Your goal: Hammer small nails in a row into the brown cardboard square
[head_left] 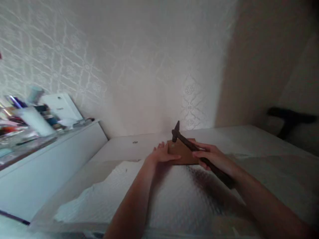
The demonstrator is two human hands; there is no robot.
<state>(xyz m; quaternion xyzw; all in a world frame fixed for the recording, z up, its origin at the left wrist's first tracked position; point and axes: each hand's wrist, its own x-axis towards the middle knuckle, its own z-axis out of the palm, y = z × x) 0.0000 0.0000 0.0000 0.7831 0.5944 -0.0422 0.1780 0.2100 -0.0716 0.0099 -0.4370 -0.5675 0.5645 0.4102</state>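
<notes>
A small brown wooden block (pixel 181 153) lies on a white textured cloth (pixel 129 192) spread over a white table (pixel 119 146). My left hand (pixel 163 153) rests against the block's left side, fingers curled on its edge. My right hand (pixel 211 157) is closed round the handle of a dark hammer (pixel 185 142). The hammer's head sits just above the block's far left corner. Its handle runs back under my right palm and sticks out past my wrist.
A white shelf (pixel 62 146) on the left carries several bottles, tubes and a white box (pixel 61 106). A patterned wall rises right behind the table. A dark object (pixel 289 121) stands at the far right. A tiny dark speck (pixel 135 142) lies on the table beyond the cloth.
</notes>
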